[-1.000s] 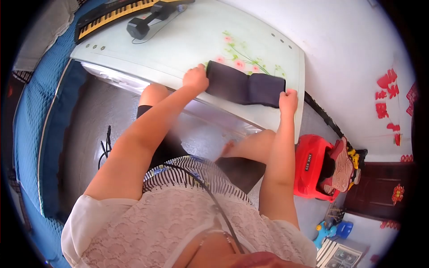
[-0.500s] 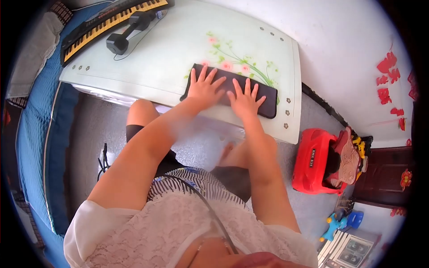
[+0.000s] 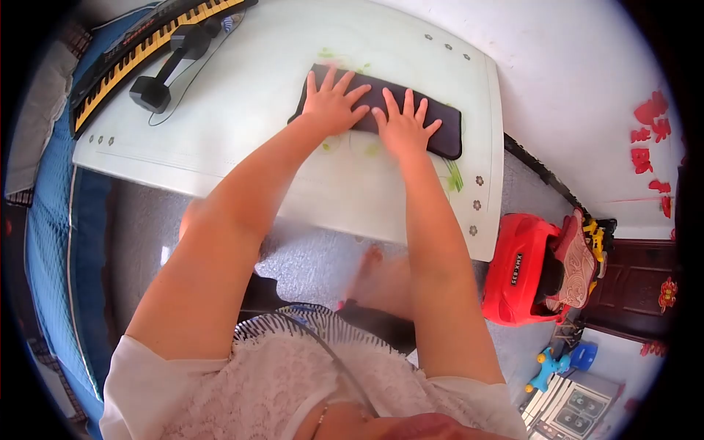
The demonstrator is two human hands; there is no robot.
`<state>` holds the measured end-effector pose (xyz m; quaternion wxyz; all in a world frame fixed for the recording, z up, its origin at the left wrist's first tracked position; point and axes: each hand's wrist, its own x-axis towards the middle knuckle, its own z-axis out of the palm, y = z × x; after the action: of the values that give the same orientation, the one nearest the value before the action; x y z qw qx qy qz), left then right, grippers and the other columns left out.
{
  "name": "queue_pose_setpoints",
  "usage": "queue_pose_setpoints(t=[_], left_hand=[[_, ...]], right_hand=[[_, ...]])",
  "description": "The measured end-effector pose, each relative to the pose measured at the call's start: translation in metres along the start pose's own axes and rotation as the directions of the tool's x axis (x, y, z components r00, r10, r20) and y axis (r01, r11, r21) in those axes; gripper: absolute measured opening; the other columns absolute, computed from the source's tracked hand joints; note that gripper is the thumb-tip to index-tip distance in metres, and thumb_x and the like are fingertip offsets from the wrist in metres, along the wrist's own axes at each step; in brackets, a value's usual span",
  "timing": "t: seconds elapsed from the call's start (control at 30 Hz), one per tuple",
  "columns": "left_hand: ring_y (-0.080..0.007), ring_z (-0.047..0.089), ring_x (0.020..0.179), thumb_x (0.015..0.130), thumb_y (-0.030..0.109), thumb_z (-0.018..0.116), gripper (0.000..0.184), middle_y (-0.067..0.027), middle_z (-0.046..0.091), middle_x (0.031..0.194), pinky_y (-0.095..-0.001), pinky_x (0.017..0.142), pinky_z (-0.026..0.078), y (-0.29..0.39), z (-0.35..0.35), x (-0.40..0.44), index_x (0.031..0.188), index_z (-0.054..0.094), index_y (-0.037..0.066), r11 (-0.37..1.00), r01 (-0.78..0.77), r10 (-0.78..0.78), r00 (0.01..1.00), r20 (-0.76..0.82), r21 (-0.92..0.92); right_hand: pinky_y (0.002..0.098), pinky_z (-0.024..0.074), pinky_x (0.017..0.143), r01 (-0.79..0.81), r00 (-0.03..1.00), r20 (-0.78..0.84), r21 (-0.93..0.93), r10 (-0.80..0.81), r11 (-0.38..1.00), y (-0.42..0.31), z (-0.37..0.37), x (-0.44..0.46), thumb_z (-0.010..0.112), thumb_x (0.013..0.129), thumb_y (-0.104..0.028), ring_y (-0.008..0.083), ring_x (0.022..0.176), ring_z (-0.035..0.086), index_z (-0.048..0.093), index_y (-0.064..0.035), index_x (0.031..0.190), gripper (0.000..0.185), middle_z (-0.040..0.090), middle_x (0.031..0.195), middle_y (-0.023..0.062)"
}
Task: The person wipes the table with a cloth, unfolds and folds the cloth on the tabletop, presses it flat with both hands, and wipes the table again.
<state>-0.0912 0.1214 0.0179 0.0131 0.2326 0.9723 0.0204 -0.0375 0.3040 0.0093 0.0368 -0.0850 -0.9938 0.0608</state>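
The pad [image 3: 372,100] is coloured dark purple-black. The table [image 3: 249,103] is finished in white and patterned with green sprays [image 3: 455,176] and grey flowers [image 3: 479,180]. The keyboard [image 3: 121,54] is finished in black, with yellow and black keys [image 3: 147,53]. The dumbbell [image 3: 171,67] is coloured black, the car [image 3: 510,293] red, the quilt [image 3: 51,257] blue. The pale blouse [image 3: 235,389] is patterned with lace.

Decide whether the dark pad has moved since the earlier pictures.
Yes, the dark pad moved forward: it now covers blooms of the flower print, whose green stems show on its near side.
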Motion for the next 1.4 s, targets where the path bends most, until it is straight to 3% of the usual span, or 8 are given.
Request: queue_pose_setpoints(t=[0.5,0.7,0.93,1.03,1.07,1.17,1.37,1.4], left_hand=[[-0.0325,0.014,0.166,0.111,0.063,0.029,0.061,-0.0018,0.022,0.18,-0.0679,0.13,0.01,-0.019,0.012,0.127,0.169,0.027,0.044,0.994,0.043,-0.036,0.997,-0.065,0.102],[-0.0326,0.015,0.166,0.112,0.061,0.029,0.059,-0.0011,0.021,0.18,-0.0745,0.126,0.011,-0.021,0.01,0.124,0.169,0.027,0.045,0.994,0.053,-0.049,0.998,-0.039,0.097],[-0.0361,0.014,0.165,0.113,0.057,0.033,0.06,-0.003,0.02,0.18,-0.0789,0.123,0.012,-0.016,0.005,0.056,0.17,0.027,0.041,0.996,0.002,-0.003,1.0,0.006,0.085],[-0.0361,0.012,0.166,0.112,0.059,0.033,0.061,-0.0036,0.02,0.18,-0.0785,0.123,0.01,-0.011,0.003,0.009,0.17,0.028,0.04,0.998,-0.003,0.002,1.0,0.02,0.063],[-0.0358,0.011,0.166,0.113,0.059,0.03,0.061,-0.0033,0.018,0.181,-0.0772,0.124,0.008,-0.009,0.001,-0.008,0.171,0.026,0.04,0.998,0.001,-0.004,0.999,0.048,0.06],[-0.0356,0.008,0.167,0.113,0.059,0.028,0.061,-0.0033,0.016,0.181,-0.0757,0.126,0.005,-0.005,-0.002,-0.061,0.171,0.025,0.04,0.999,-0.004,0.001,0.998,0.07,0.045],[-0.0376,0.014,0.165,0.111,0.059,0.037,0.061,-0.0065,0.021,0.18,-0.0779,0.124,0.008,0.0,0.008,-0.148,0.169,0.032,0.039,0.999,-0.044,0.044,0.999,-0.005,0.031],[-0.0385,0.011,0.166,0.112,0.058,0.033,0.062,-0.0067,0.02,0.18,-0.0779,0.124,0.003,0.0,0.007,-0.16,0.17,0.03,0.039,0.999,-0.053,0.053,0.998,0.015,0.011]], right_hand=[[0.0784,0.0081,0.124,-0.036,0.999,-0.007,-0.029,0.036,0.999,0.014,0.016,0.133,0.038,0.108,-0.066,0.0398,0.165,0.013,0.036,-0.0426,0.166,0.062,0.021,0.179,0.0064],[0.0778,0.0075,0.125,-0.023,1.0,0.002,-0.035,0.023,0.999,0.015,0.016,0.128,0.038,0.108,-0.066,0.0391,0.165,0.014,0.034,-0.0417,0.167,0.064,0.021,0.18,0.0071],[0.0783,0.0056,0.124,0.005,0.999,0.051,-0.015,-0.004,1.0,0.004,0.004,0.055,0.042,0.109,-0.063,0.0413,0.165,0.011,0.034,-0.0376,0.168,0.065,0.02,0.18,0.0101],[0.0749,0.0065,0.126,-0.002,0.995,0.101,-0.072,0.009,0.997,-0.008,-0.003,0.01,0.038,0.109,-0.065,0.0389,0.166,0.008,0.028,-0.0404,0.17,0.066,0.015,0.181,0.008],[0.0804,0.0055,0.122,0.049,0.999,0.008,0.004,-0.049,0.999,-0.005,0.007,-0.006,0.046,0.107,-0.062,0.0444,0.165,0.012,0.036,-0.0362,0.167,0.066,0.021,0.179,0.0136],[0.0805,0.0065,0.122,0.062,0.998,-0.004,-0.014,-0.062,0.998,-0.015,0.006,-0.056,0.048,0.107,-0.061,0.0444,0.164,0.014,0.038,-0.0357,0.167,0.066,0.023,0.178,0.0136],[0.0849,0.0123,0.117,0.128,0.988,-0.085,-0.01,-0.128,0.992,-0.031,0.003,-0.149,0.056,0.105,-0.054,0.0482,0.161,0.02,0.043,-0.0291,0.164,0.065,0.029,0.174,0.0186],[0.085,0.0126,0.117,0.13,0.988,-0.086,-0.007,-0.13,0.991,-0.034,0.003,-0.162,0.056,0.105,-0.054,0.0484,0.161,0.02,0.043,-0.0285,0.164,0.065,0.029,0.174,0.019]])
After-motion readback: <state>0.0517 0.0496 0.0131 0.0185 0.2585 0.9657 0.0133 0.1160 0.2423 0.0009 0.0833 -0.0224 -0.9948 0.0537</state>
